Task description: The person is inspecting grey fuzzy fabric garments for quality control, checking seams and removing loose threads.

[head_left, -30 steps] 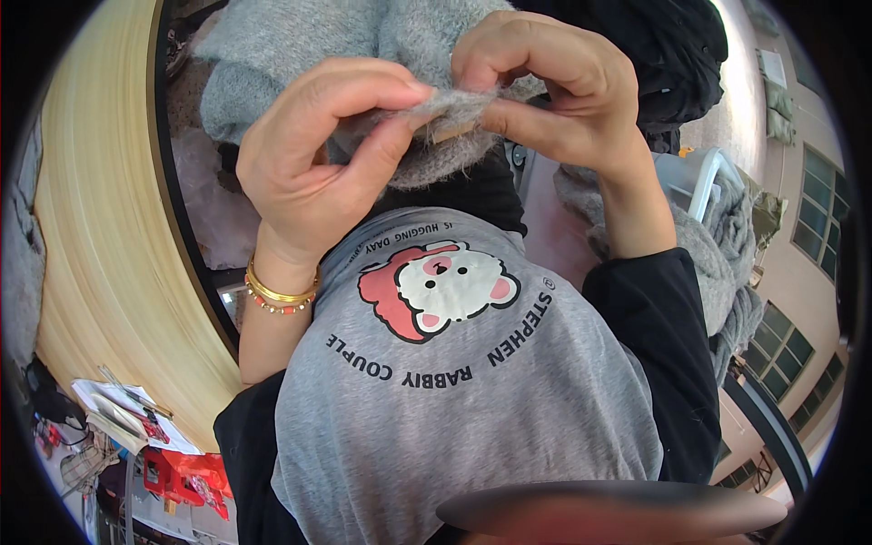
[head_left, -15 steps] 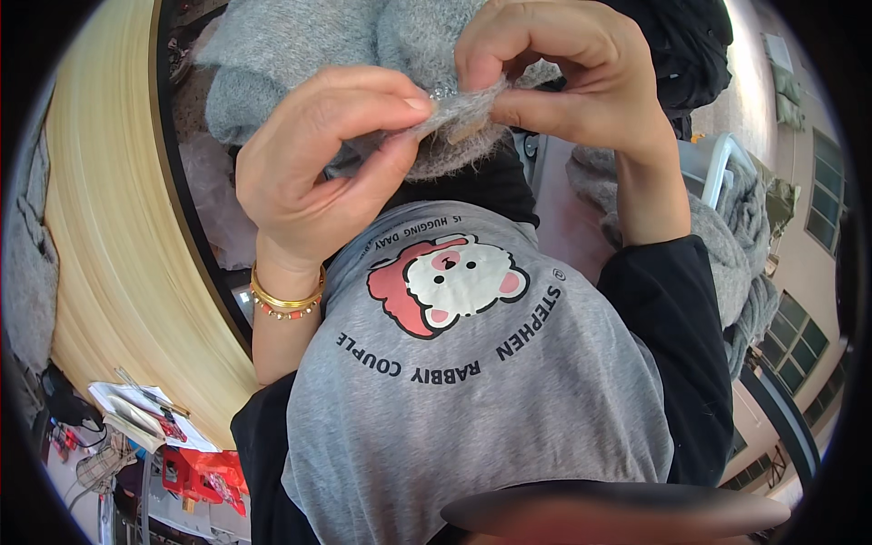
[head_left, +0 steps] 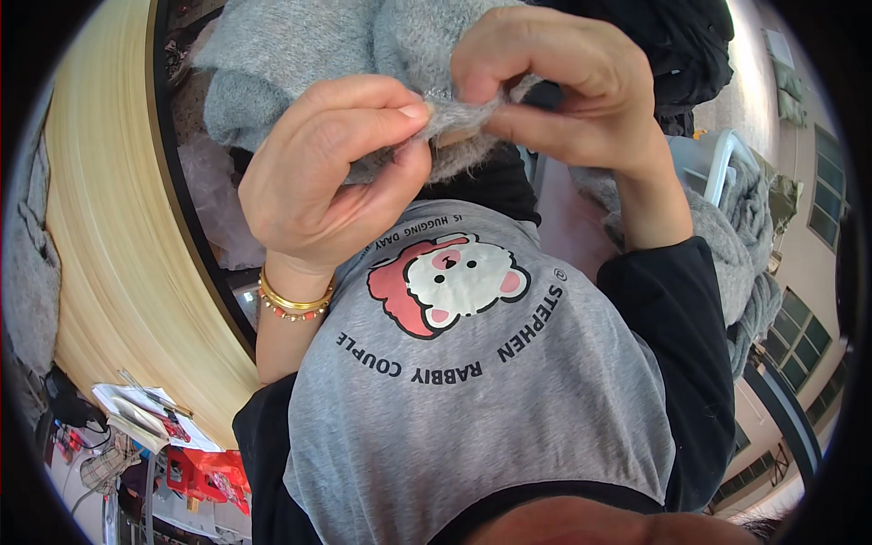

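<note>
A fuzzy grey knit garment (head_left: 309, 41) lies bunched over my lap at the top of the view. My left hand (head_left: 331, 168) pinches a folded edge of this knit between thumb and fingers, and a gold bangle and a beaded bracelet circle that wrist. A short way to the right, my right hand (head_left: 568, 86) grips the same edge with thumb and forefinger. The strip between the two hands is stretched nearly level, with loose fibres hanging below. Something small and shiny shows at the fold, too small to make out.
To the left stands a pale wooden table (head_left: 109, 236) with a dark edge. Papers and a notebook (head_left: 150, 409) lie at its near end, above a red plastic bag (head_left: 213, 477). A light blue plastic bin (head_left: 722, 168) with grey knits (head_left: 731, 245) is at the right. Black cloth (head_left: 677, 54) lies beyond.
Both hands have lowered slightly toward me with the knit edge still held. The stretched strip looks flatter and a little rolled compared with before.
</note>
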